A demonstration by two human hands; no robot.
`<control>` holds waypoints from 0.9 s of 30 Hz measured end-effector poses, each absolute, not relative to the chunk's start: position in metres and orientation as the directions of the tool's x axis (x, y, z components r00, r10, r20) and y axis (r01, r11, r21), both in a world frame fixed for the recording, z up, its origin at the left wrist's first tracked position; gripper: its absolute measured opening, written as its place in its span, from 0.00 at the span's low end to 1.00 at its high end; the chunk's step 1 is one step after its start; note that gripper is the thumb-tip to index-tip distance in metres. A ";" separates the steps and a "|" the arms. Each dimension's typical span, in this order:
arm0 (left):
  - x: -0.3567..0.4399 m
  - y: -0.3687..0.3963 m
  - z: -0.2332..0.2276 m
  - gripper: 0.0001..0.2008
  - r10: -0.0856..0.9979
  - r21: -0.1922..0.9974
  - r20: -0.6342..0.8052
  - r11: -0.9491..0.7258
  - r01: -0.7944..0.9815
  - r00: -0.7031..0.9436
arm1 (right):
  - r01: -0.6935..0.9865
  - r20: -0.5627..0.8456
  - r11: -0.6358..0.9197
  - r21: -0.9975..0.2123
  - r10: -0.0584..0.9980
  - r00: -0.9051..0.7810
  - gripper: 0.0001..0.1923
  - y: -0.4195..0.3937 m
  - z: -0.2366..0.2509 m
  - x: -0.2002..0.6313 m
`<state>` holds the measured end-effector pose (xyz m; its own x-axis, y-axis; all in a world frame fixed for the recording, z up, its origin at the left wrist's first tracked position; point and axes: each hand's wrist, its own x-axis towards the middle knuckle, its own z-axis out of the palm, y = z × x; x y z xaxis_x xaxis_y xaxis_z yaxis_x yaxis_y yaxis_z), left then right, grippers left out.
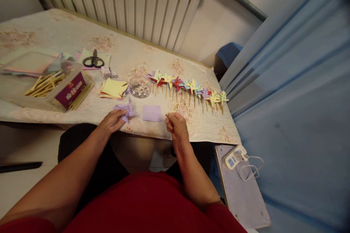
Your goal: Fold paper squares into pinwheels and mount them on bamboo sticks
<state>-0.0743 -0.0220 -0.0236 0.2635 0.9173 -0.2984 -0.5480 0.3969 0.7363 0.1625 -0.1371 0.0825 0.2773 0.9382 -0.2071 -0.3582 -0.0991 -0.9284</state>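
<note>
Purple pinwheel (128,112), lower centre-left of the frame, over the near edge of the table (205,131). From my end I'd rate it very light, thin paper, soft across the blades, a bit stiffer at the folds; probably grippy enough, not slippery, but easy to crush or crease. I'd pinch it close to the middle, where the folds gather, and keep off the blade tips.

Looks: plain pale purple, pointed blades splayed out, a few folded over; I can't make out a pin at its centre, too small. I see no stick on it.

My left hand (112,119) is clamped on the pinwheel, thumb and fingers closed on its near side. My right hand (177,125), right of centre, has its thumb and index finger together; a tiny something may be pinched there, can't tell what.

Purple paper square (152,113) lies flat between the hands, touching neither. Just above, centre of frame: clear dish (140,88) with small shiny bits, and to its left a paper stack (112,89), yellow on top. Row of finished pinwheels (192,86) runs right of that, sticks toward me.
</note>
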 end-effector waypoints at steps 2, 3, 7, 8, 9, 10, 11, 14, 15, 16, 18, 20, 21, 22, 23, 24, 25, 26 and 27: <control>-0.074 -0.022 -0.024 0.06 0.919 0.740 -0.298 0.392 -0.546 0.256 | -0.363 -0.210 -0.099 -0.927 0.937 0.281 0.10 -0.137 0.082 0.163; -0.074 -0.022 -0.024 0.06 0.920 0.741 -0.297 0.391 -0.546 0.255 | -0.365 -0.211 -0.098 -0.926 0.936 0.283 0.10 -0.137 0.082 0.163; -0.075 -0.022 -0.024 0.06 0.919 0.737 -0.289 0.391 -0.551 0.266 | -0.379 -0.208 -0.089 -0.921 0.936 0.285 0.11 -0.137 0.080 0.163; -0.075 -0.022 -0.023 0.06 0.918 0.733 -0.290 0.395 -0.554 0.270 | -0.383 -0.206 -0.087 -0.920 0.937 0.283 0.11 -0.137 0.080 0.163; -0.075 -0.022 -0.023 0.06 0.917 0.728 -0.293 0.399 -0.558 0.272 | -0.385 -0.205 -0.086 -0.919 0.938 0.279 0.11 -0.138 0.080 0.163; -0.075 -0.022 -0.023 0.06 0.916 0.723 -0.297 0.401 -0.562 0.270 | -0.385 -0.205 -0.087 -0.919 0.939 0.276 0.11 -0.138 0.080 0.163; -0.074 -0.022 -0.022 0.06 0.915 0.720 -0.301 0.403 -0.565 0.269 | -0.384 -0.206 -0.089 -0.919 0.940 0.274 0.11 -0.138 0.080 0.163; -0.074 -0.023 -0.020 0.06 0.914 0.725 -0.310 0.406 -0.556 0.262 | -0.374 -0.209 -0.097 -0.922 0.940 0.270 0.11 -0.138 0.080 0.163; -0.074 -0.023 -0.019 0.06 0.914 0.729 -0.311 0.406 -0.551 0.261 | -0.372 -0.209 -0.099 -0.923 0.940 0.270 0.11 -0.138 0.080 0.163; -0.073 -0.024 -0.018 0.06 0.914 0.730 -0.312 0.405 -0.550 0.260 | -0.370 -0.209 -0.099 -0.924 0.940 0.269 0.11 -0.138 0.080 0.163; -0.073 -0.024 -0.017 0.06 0.914 0.723 -0.311 0.406 -0.560 0.260 | -0.370 -0.210 -0.100 -0.924 0.939 0.271 0.11 -0.138 0.079 0.163; -0.073 -0.024 -0.017 0.06 0.913 0.712 -0.313 0.409 -0.571 0.263 | -0.369 -0.214 -0.102 -0.924 0.937 0.275 0.10 -0.138 0.079 0.164; -0.073 -0.024 -0.017 0.06 0.912 0.711 -0.314 0.409 -0.572 0.262 | -0.368 -0.215 -0.103 -0.924 0.936 0.278 0.10 -0.138 0.079 0.164; -0.073 -0.024 -0.018 0.07 0.913 0.712 -0.314 0.409 -0.571 0.262 | -0.367 -0.216 -0.103 -0.925 0.936 0.280 0.10 -0.138 0.079 0.164; -0.073 -0.024 -0.018 0.07 0.913 0.713 -0.312 0.408 -0.570 0.263 | -0.365 -0.215 -0.103 -0.925 0.936 0.280 0.10 -0.138 0.079 0.164; -0.073 -0.023 -0.019 0.07 0.914 0.715 -0.309 0.407 -0.569 0.264 | -0.364 -0.212 -0.102 -0.926 0.937 0.279 0.10 -0.138 0.079 0.164; -0.074 -0.023 -0.021 0.07 0.914 0.714 -0.305 0.404 -0.571 0.266 | -0.365 -0.210 -0.101 -0.925 0.938 0.274 0.10 -0.138 0.079 0.164; -0.074 -0.022 -0.022 0.07 0.915 0.713 -0.301 0.404 -0.573 0.270 | -0.367 -0.208 -0.100 -0.925 0.940 0.268 0.11 -0.138 0.079 0.165; -0.074 -0.022 -0.023 0.07 0.914 0.712 -0.299 0.404 -0.574 0.273 | -0.370 -0.207 -0.100 -0.924 0.943 0.262 0.11 -0.139 0.079 0.165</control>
<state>-0.0740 -0.0220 -0.0229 0.2731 0.9144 -0.2988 -0.5744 0.4042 0.7118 0.1649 -0.1386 0.0788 0.2619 0.9427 -0.2067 -0.3704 -0.0996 -0.9235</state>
